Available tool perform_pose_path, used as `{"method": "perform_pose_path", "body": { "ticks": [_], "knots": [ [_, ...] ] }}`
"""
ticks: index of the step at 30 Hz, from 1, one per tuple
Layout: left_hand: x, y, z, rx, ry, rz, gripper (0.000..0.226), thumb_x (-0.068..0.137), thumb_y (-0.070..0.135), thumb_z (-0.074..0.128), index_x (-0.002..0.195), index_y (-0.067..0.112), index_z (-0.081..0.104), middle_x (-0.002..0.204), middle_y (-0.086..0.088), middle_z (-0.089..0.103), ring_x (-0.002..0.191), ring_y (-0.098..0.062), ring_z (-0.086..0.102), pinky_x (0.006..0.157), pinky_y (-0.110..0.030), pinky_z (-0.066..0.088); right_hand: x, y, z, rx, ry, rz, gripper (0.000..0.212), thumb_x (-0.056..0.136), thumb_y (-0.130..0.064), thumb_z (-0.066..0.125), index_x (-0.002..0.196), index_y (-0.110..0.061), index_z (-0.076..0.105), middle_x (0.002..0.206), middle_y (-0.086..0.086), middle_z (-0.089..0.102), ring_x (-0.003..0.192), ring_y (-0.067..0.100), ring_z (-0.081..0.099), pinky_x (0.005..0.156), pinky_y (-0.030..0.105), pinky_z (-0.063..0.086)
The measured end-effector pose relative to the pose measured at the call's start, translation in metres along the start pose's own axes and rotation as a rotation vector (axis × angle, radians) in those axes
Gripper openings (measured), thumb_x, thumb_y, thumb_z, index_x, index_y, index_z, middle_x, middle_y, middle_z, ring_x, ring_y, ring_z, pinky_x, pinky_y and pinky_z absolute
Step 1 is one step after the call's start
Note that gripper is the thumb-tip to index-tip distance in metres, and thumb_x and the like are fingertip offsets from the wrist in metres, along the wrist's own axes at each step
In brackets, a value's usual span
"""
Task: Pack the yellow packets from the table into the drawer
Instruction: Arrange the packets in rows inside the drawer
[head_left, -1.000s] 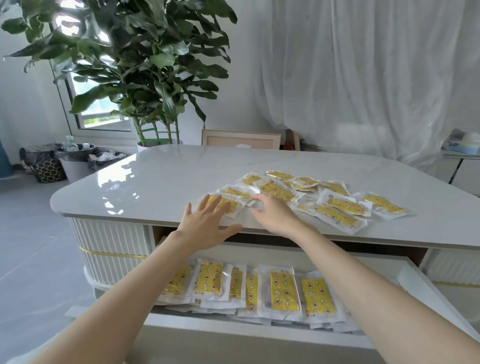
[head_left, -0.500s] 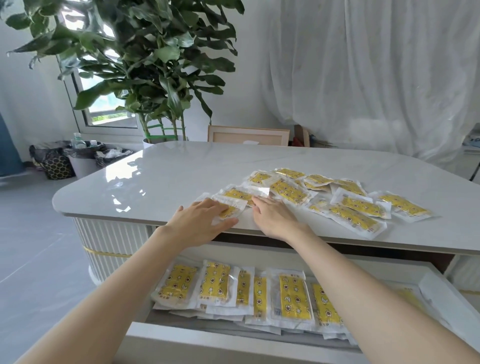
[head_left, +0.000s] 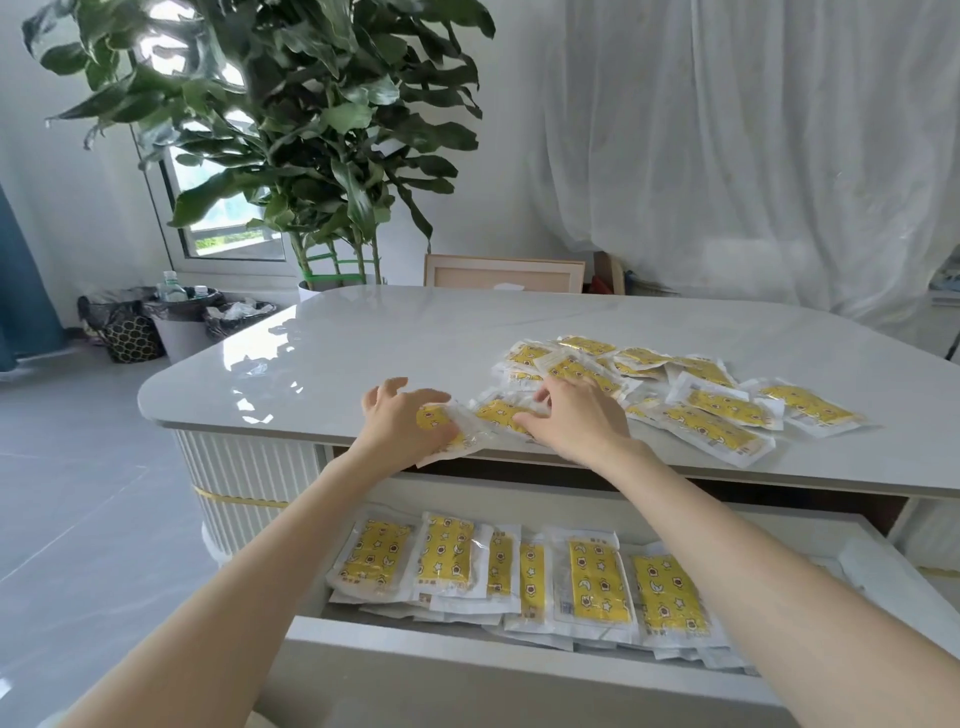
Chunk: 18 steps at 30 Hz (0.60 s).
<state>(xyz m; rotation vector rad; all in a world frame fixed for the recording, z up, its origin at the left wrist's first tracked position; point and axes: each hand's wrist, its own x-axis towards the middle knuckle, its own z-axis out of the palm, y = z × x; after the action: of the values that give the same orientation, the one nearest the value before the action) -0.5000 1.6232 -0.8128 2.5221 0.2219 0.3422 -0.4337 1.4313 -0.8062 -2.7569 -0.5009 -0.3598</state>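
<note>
Having been slid to the counter (head_left: 415, 338) edge, a yellow packet (head_left: 457, 434) is gripped by the left hand (head_left: 405, 423), fingers (head_left: 434, 397) curled; a second packet (head_left: 498, 413) is pressed under the right hand (head_left: 579, 423), fingers spread; transfer to the drawer (head_left: 467, 657) is judged next.

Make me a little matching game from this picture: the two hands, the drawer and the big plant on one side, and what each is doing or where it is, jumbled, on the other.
Things:
1 left hand
2 right hand
3 drawer
4 potted plant

States:
A pulled open below the table, yellow packets lined up inside
B stands behind the table, by the window
C rests on the near side of the pile
D grips a single packet at the table's front edge

Pairs: 1-D, 2-C, 3-A, 4-B
</note>
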Motion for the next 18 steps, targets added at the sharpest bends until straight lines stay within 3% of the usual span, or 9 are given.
{"method": "perform_pose_path", "body": {
  "ticks": [3,6,8,10,13,18],
  "knots": [
    [0.005,0.000,-0.004,-0.061,-0.005,-0.114,0.058,0.083,0.039,0.068,0.136,0.033,0.047,0.153,-0.012,0.016,0.144,-0.028,0.007,0.114,-0.044,0.021,0.010,0.003,0.003,0.118,-0.159,0.107,0.072,0.085,-0.062,0.054,0.142,-0.022,0.036,0.140,0.002,0.048,0.134,0.025,0.037,0.098,0.039,0.041],
    [0.015,-0.006,-0.004,-0.179,-0.021,-0.141,0.059,0.078,0.034,0.075,0.132,0.031,0.052,0.148,-0.007,0.032,0.139,-0.024,0.027,0.108,-0.036,0.033,0.019,0.004,0.006,0.206,-0.223,0.165,0.088,0.078,-0.064,0.062,0.147,-0.023,0.026,0.144,0.002,0.046,0.133,0.026,0.041,0.104,0.041,0.040],
    [0.016,-0.006,-0.002,-0.290,-0.027,-0.159,0.057,0.075,0.027,0.078,0.128,0.029,0.056,0.144,-0.004,0.037,0.132,-0.022,0.037,0.098,-0.029,0.038,0.021,0.002,0.004,0.345,-0.214,0.176,0.092,0.076,-0.053,0.072,0.148,-0.020,0.026,0.148,0.002,0.043,0.124,0.024,0.053,0.103,0.038,0.041],
    [0.016,-0.005,-0.002,-0.354,-0.025,-0.158,0.058,0.074,0.021,0.079,0.128,0.027,0.057,0.142,-0.002,0.039,0.128,-0.021,0.041,0.092,-0.027,0.040,0.024,0.001,0.001,0.409,-0.238,0.196,0.094,0.075,-0.044,0.077,0.149,-0.015,0.026,0.151,0.004,0.038,0.125,0.025,0.052,0.099,0.032,0.040],
    [0.014,0.002,-0.003,-0.428,-0.036,-0.147,0.055,0.077,0.014,0.077,0.128,0.022,0.058,0.127,0.002,0.046,0.110,-0.014,0.046,0.082,-0.021,0.038,0.031,0.003,-0.002,0.406,-0.301,0.275,0.100,0.069,-0.043,0.082,0.148,-0.006,0.031,0.151,0.008,0.038,0.134,0.026,0.041,0.103,0.035,0.038],
    [0.003,0.011,-0.001,-0.490,-0.086,-0.122,0.045,0.076,0.006,0.077,0.117,0.019,0.065,0.118,0.004,0.052,0.099,-0.012,0.052,0.059,-0.009,0.045,0.031,0.008,-0.007,0.455,-0.372,0.365,0.105,0.059,-0.043,0.088,0.144,-0.007,0.039,0.144,0.006,0.047,0.128,0.025,0.048,0.091,0.032,0.042]
  ]
}}
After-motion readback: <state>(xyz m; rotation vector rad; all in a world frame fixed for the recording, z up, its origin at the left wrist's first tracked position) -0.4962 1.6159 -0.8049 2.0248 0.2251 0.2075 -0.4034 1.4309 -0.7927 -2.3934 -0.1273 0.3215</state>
